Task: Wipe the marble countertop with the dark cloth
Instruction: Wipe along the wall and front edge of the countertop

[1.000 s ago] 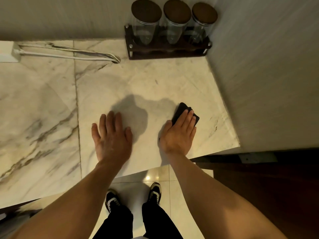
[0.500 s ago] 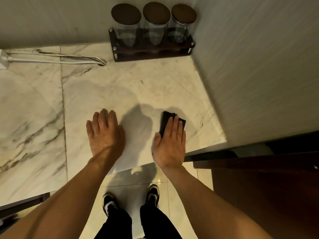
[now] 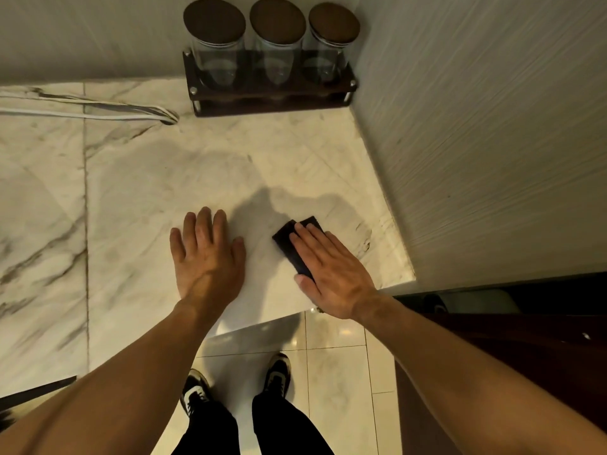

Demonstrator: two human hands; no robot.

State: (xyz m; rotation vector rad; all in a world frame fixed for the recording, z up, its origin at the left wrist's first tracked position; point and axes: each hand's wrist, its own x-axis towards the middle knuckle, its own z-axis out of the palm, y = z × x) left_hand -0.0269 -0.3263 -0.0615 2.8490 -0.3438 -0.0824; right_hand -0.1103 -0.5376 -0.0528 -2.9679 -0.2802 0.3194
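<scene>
A white marble countertop (image 3: 138, 192) with grey veins fills the left and middle. A small folded dark cloth (image 3: 290, 246) lies flat on it near the front right corner. My right hand (image 3: 331, 274) presses flat on the cloth, fingers pointing up and to the left, covering its right half. My left hand (image 3: 207, 254) rests palm down on the bare marble to the left of the cloth, fingers together, holding nothing.
Three glass jars (image 3: 277, 44) with brown lids stand in a dark rack (image 3: 272, 101) at the back corner. White cables (image 3: 82, 110) run along the back left. A wall (image 3: 492, 142) bounds the counter on the right. Below the front edge are floor tiles (image 3: 338, 372) and my shoes.
My right hand has turned, its fingers now angled to the left, and the cloth has turned with it. My left hand stays flat on the marble.
</scene>
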